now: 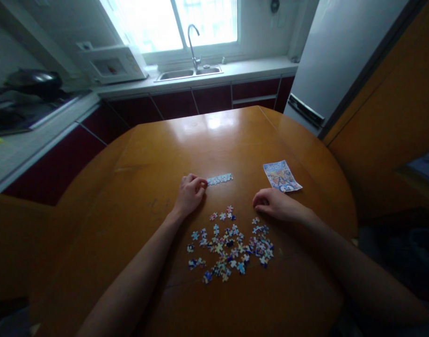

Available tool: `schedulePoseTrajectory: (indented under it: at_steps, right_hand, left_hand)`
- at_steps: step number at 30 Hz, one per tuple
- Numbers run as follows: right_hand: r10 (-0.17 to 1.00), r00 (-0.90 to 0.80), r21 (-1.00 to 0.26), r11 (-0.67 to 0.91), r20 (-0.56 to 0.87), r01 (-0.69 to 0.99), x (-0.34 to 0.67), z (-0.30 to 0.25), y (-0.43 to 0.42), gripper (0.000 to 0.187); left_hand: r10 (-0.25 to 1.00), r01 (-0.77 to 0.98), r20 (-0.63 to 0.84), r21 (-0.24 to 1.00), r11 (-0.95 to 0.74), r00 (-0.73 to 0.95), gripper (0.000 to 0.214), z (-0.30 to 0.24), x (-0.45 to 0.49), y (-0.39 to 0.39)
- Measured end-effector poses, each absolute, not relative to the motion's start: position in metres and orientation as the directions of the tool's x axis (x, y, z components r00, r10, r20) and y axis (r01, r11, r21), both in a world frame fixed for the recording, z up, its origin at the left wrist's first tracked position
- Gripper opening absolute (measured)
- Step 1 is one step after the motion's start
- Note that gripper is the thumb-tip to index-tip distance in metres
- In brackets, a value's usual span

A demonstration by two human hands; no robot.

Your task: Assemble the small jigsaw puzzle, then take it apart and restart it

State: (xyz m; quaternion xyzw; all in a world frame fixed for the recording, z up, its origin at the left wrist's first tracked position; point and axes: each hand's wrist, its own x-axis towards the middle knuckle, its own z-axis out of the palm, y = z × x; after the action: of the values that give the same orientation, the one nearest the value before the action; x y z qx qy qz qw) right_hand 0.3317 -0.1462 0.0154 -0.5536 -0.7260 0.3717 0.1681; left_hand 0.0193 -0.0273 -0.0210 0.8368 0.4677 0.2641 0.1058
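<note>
My left hand [191, 193] has its thumb and fingers pinched together at the left end of a strip of joined jigsaw puzzle pieces [220, 179]. The strip lies flat, pale blue and white, and its end under my fingertips is covered. My right hand [274, 204] rests on the table with curled fingers, just in front of a printed picture sheet [281, 176]. Its fingertips are tucked under, so anything between them is hidden. Loose jigsaw puzzle pieces [231, 245] lie in a scattered heap between my forearms, some overlapping.
A large wooden table [130, 196] with rounded sides carries everything. Beyond it runs a counter with a sink [175, 74] and a tall faucet [193, 47] below a window. A stove with a dark pan [32, 82] is at left, a refrigerator [333, 56] at right.
</note>
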Motion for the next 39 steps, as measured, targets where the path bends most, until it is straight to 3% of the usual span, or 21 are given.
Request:
schedulePoseTrajectory:
  at_steps: [39]
  right_hand:
    - [0.913,-0.355,-0.733,0.100,-0.202,0.673,0.3299,0.0240,-0.1504,0.010]
  left_hand:
    - [0.844,0.728,0.334,0.432,-0.532,0.419,0.018,-0.0214,0.0195,-0.0277]
